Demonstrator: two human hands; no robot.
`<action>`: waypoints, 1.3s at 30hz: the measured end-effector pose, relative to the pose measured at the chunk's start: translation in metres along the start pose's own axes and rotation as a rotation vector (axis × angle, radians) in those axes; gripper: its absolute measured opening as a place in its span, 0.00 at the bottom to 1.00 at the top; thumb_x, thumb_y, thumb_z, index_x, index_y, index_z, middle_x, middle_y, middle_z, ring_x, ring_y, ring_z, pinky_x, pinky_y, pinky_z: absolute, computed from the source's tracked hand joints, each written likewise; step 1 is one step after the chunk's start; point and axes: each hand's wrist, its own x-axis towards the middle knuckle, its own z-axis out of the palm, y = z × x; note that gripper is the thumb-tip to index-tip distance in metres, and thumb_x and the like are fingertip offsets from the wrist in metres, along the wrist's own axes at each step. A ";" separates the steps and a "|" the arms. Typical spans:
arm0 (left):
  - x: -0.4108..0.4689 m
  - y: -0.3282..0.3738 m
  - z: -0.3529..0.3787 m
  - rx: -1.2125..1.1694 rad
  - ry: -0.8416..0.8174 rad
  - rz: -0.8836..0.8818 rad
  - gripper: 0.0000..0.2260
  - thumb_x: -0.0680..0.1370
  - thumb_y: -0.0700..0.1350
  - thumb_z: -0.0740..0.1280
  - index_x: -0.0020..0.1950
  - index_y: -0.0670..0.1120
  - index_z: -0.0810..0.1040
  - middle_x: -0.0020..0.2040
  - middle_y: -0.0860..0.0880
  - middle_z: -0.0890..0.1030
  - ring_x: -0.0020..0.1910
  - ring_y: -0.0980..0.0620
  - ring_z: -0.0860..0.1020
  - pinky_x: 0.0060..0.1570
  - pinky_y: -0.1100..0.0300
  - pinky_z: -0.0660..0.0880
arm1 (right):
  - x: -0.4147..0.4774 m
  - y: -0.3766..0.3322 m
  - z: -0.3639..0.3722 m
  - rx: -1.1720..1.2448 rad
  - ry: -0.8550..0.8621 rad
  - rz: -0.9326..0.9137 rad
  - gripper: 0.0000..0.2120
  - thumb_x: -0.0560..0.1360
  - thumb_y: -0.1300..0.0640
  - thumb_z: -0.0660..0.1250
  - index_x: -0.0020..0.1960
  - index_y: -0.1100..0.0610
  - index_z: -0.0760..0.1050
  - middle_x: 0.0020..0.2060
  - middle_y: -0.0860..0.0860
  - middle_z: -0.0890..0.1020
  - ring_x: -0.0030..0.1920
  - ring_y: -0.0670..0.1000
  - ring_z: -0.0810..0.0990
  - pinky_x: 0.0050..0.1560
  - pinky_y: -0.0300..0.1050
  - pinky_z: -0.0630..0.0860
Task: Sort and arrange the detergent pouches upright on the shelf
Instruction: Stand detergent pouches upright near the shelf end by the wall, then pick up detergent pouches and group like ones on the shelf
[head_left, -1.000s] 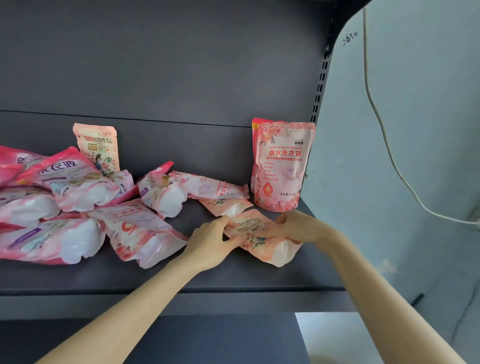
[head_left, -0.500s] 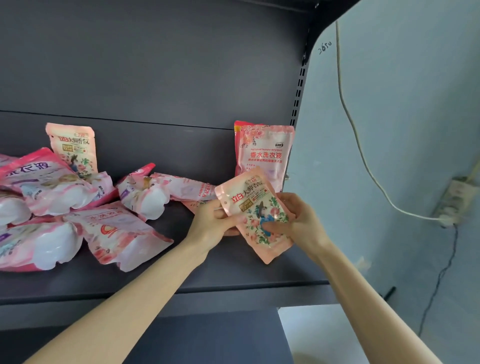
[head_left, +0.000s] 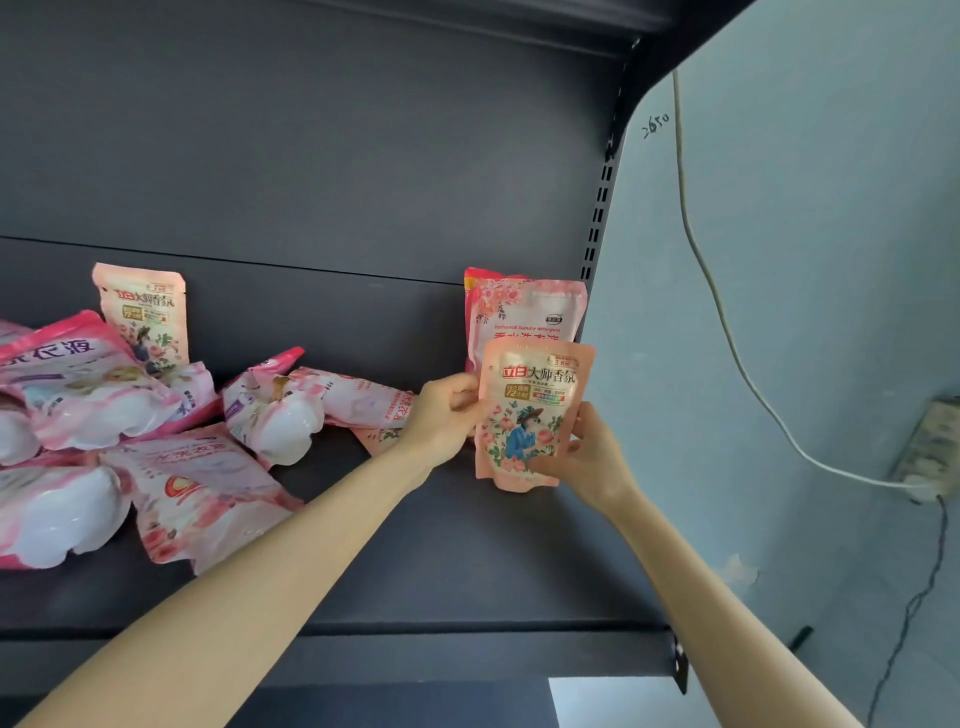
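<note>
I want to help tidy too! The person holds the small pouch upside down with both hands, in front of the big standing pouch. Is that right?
Not quite. The head view shows the small pouch upright, its print the right way up. The rest holds: the left hand and right hand hold it, in front of the big standing pouch.

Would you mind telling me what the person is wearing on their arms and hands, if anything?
Nothing visible. The left forearm and right forearm are bare to the picture's edge: no sleeve or cuff. The left hand and right hand are ungloved, with no ring, watch, bracelet or marking showing.
</note>
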 end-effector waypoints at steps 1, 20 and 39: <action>0.001 -0.001 -0.001 0.033 -0.012 -0.007 0.05 0.78 0.38 0.66 0.47 0.48 0.78 0.49 0.50 0.82 0.49 0.54 0.80 0.38 0.67 0.77 | 0.001 0.000 0.000 -0.016 -0.004 0.004 0.26 0.66 0.67 0.76 0.56 0.54 0.66 0.49 0.47 0.77 0.52 0.52 0.79 0.47 0.46 0.78; -0.025 0.021 -0.021 0.787 -0.207 -0.034 0.14 0.79 0.47 0.64 0.63 0.45 0.75 0.56 0.47 0.81 0.53 0.50 0.78 0.50 0.61 0.72 | -0.034 -0.019 -0.028 -0.723 -0.134 0.016 0.22 0.75 0.50 0.67 0.65 0.56 0.68 0.59 0.53 0.77 0.52 0.55 0.79 0.45 0.46 0.76; -0.052 0.016 -0.182 1.076 0.072 0.022 0.12 0.77 0.52 0.65 0.55 0.47 0.79 0.63 0.53 0.78 0.53 0.46 0.79 0.52 0.54 0.74 | 0.005 -0.102 0.099 -0.629 -0.246 -0.323 0.15 0.75 0.51 0.64 0.58 0.58 0.75 0.54 0.54 0.79 0.53 0.58 0.77 0.51 0.49 0.74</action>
